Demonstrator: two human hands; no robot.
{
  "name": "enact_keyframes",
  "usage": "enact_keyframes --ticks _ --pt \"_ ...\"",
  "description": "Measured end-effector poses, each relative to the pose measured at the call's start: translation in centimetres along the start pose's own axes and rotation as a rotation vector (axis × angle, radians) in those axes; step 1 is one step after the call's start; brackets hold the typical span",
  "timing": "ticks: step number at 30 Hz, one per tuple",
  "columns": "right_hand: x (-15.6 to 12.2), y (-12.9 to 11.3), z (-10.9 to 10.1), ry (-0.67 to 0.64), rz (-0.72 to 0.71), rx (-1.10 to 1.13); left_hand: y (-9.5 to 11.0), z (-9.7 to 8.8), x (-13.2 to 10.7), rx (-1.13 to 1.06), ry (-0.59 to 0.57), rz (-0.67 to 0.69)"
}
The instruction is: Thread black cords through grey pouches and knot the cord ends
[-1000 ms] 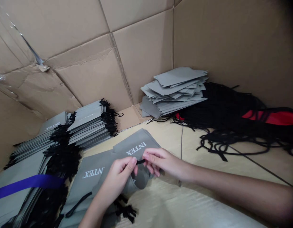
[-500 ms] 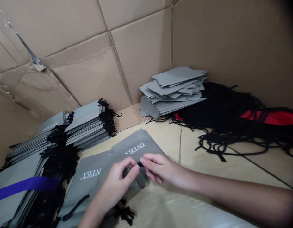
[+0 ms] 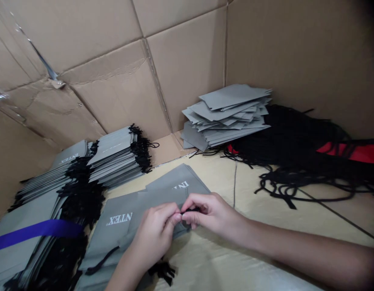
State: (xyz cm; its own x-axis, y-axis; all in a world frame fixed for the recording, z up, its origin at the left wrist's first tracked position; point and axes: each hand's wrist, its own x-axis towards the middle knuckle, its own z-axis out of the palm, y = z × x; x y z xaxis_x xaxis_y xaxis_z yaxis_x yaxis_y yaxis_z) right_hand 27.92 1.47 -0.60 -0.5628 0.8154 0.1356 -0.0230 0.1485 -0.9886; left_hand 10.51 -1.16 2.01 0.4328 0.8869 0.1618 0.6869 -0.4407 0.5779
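My left hand (image 3: 155, 234) and my right hand (image 3: 205, 214) meet fingertip to fingertip over a grey fabric pouch (image 3: 158, 206) printed INTEX. Both hands are closed in a pinch at the pouch's edge. A short piece of black cord (image 3: 191, 210) shows under my right fingers. The pouch lies on other grey INTEX pouches (image 3: 114, 230) with black drawstrings, on a pale board.
Stacks of finished grey pouches (image 3: 114, 159) with black cord ends lie at the left, crossed by a blue strap (image 3: 35, 232). A pile of flat grey pouches (image 3: 227, 115) sits at the back. Black cords (image 3: 296, 149) and red fabric (image 3: 353, 151) lie right. Cardboard walls (image 3: 114, 81) surround everything.
My hands have closed together: the gap between the fingertips is gone, and the pouch's open mouth seen earlier is now folded flat under my fingers. The view shifted slightly.
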Motion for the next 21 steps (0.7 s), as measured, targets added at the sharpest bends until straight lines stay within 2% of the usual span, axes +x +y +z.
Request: enact_keyframes --ticks 5,11,15,18,21 --pt "0.3 -0.6 0.3 -0.063 0.097 0.340 0.3 -0.8 -0.1 -0.098 0.016 0.092" --pt "0.4 -1.3 -0.3 -0.091 0.131 0.295 0.4 -1.5 -0.1 -0.064 0.022 0.141" --pt "1.4 -0.8 -1.1 -0.017 0.112 0.237 -0.1 -1.7 0.1 0.062 0.004 0.080" --pt "2.1 -0.1 -1.5 0.083 0.097 0.274 -1.0 -2.0 0.3 0.215 -0.012 0.026" --pt "2.5 0.1 -2.0 0.167 0.070 0.313 -2.1 -3.1 0.2 0.405 0.011 -0.023"
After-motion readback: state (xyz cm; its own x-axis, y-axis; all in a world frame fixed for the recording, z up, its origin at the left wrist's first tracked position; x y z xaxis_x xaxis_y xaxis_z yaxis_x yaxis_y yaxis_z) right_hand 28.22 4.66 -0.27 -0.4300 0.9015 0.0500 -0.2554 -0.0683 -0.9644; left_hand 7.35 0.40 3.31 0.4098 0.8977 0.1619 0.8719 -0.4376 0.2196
